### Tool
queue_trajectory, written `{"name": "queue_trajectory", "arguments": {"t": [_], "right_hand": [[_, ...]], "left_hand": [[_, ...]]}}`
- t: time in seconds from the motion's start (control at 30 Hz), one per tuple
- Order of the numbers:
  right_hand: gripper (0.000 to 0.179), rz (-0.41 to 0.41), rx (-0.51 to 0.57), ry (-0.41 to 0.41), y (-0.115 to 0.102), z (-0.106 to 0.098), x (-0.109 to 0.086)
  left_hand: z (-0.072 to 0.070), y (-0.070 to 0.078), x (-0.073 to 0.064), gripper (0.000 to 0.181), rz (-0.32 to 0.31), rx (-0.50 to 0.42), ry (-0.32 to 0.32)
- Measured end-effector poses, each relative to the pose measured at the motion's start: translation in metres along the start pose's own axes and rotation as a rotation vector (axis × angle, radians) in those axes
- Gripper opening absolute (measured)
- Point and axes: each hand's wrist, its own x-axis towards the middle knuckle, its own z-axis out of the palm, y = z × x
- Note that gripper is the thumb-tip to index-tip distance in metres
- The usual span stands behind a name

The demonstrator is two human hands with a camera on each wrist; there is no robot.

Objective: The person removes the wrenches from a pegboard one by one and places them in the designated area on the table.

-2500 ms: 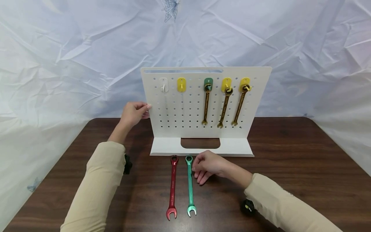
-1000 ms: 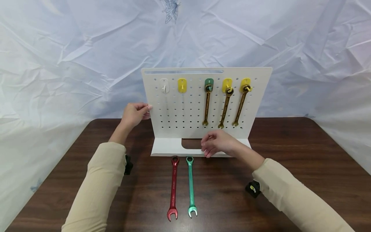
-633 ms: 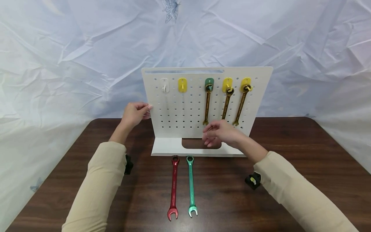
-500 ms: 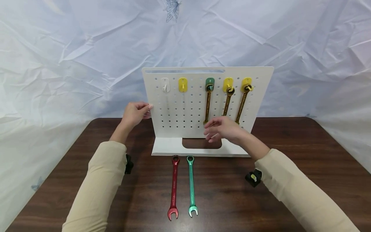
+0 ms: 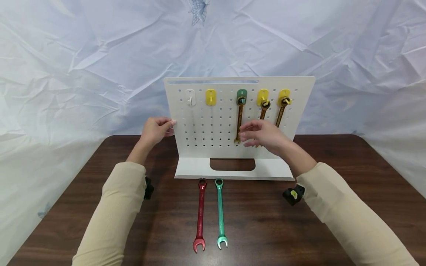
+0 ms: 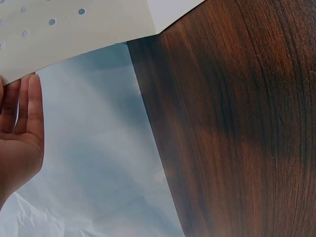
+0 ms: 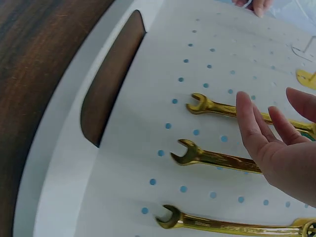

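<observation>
A white pegboard [image 5: 206,129] [image 7: 148,123] stands upright on the dark wood table. My left hand [image 5: 156,129] [image 6: 19,138] holds its left edge [image 6: 74,29], thumb in front and fingers behind. Three gold wrenches hang from hooks on the board's right half: the left one [image 5: 238,118] [image 7: 217,107], the middle one [image 5: 264,109] [image 7: 212,157] and the right one [image 5: 280,112] [image 7: 217,224]. My right hand [image 5: 257,135] [image 7: 276,148] hovers just in front of their lower ends, fingers relaxed and holding nothing. A red wrench [image 5: 199,214] and a green wrench [image 5: 219,212] lie side by side on the table before the board.
An empty white hook [image 5: 190,98] and an empty yellow hook [image 5: 210,97] sit on the board's left half. The table [image 5: 332,166] is ringed by a crumpled white sheet [image 5: 83,74]. The board's base has a cut-out [image 5: 232,164] [image 7: 111,84].
My right hand has risen from the table beside the green wrench's ring end to the lower ends of the hanging gold wrenches. The left hand and both lying wrenches have stayed put.
</observation>
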Motion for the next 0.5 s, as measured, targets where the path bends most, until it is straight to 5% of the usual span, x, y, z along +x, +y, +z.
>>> {"name": "queue_trajectory", "arguments": {"t": [0.5], "right_hand": [[0.035, -0.041, 0.008, 0.080, -0.017, -0.004, -0.001]], "left_hand": [[0.000, -0.002, 0.001, 0.031, 0.002, -0.007, -0.001]]}}
